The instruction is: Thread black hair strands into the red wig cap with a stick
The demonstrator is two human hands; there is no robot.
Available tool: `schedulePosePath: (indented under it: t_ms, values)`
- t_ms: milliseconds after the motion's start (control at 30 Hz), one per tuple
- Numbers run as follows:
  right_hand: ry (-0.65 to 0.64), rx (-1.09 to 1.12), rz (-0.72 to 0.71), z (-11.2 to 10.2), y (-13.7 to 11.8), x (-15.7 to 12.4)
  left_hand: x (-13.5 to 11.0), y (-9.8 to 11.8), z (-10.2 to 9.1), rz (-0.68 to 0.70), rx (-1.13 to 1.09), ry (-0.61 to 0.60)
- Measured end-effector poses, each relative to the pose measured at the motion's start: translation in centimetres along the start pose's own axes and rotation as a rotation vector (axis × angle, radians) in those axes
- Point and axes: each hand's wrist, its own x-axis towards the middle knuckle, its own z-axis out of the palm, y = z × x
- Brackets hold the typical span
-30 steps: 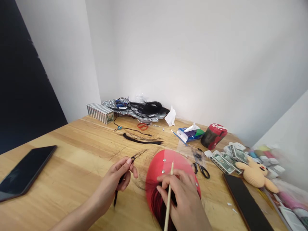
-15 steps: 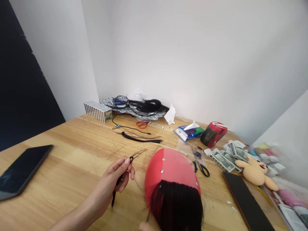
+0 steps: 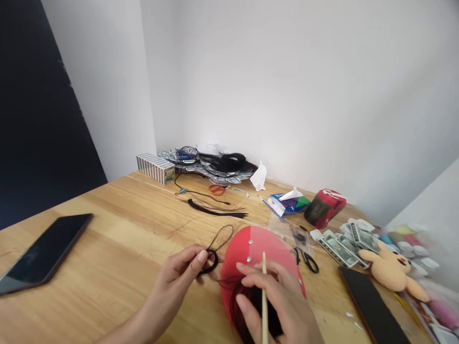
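A red dome-shaped form (image 3: pixel 238 253) with metal studs and a clear film over part of it stands in front of me. Black hair (image 3: pixel 267 301) covers its near side. My left hand (image 3: pixel 188 267), to the left of the dome, pinches a looped lock of black hair (image 3: pixel 214 263); a thin wispy loop sticks out beyond the fingertips. Over the dome, my right hand (image 3: pixel 279 296) holds a slim pale wooden stick (image 3: pixel 264 301) upright, its fingers partly spread. The stick's lower end is out of view. Fine strands run between the two hands.
Black scissors (image 3: pixel 309 260) lie right of the dome, a dark phone (image 3: pixel 373 306) beyond them. Another dark tablet-like device (image 3: pixel 46 253) is at left. Behind are a hair strip (image 3: pixel 215 210), red-handled scissors (image 3: pixel 217 190), a tissue pack (image 3: pixel 289 203) and a plush toy (image 3: pixel 390 272).
My right hand has risen from the bottom edge over the dome with the stick. My left hand has moved right, and the black lock in it now forms a rounder loop.
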Motion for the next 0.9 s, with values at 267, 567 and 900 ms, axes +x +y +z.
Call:
schedulePosePath:
  t_ms: [267, 567, 900]
  values:
    - [-0.074, -0.107, 0.041, 1.1, 0.9, -0.9, -1.4, -0.3, 0.8, 0.101, 0.153, -0.107]
    - [-0.074, 0.434, 0.363, -1.1, 0.2, 1.2, -0.6, 3.0, 3.3, 0.213, 0.364, -0.346]
    - [-0.027, 0.732, 0.617, -5.6, 1.1, 1.7, 1.9, 6.6, 5.7, 0.417, 0.681, -0.322]
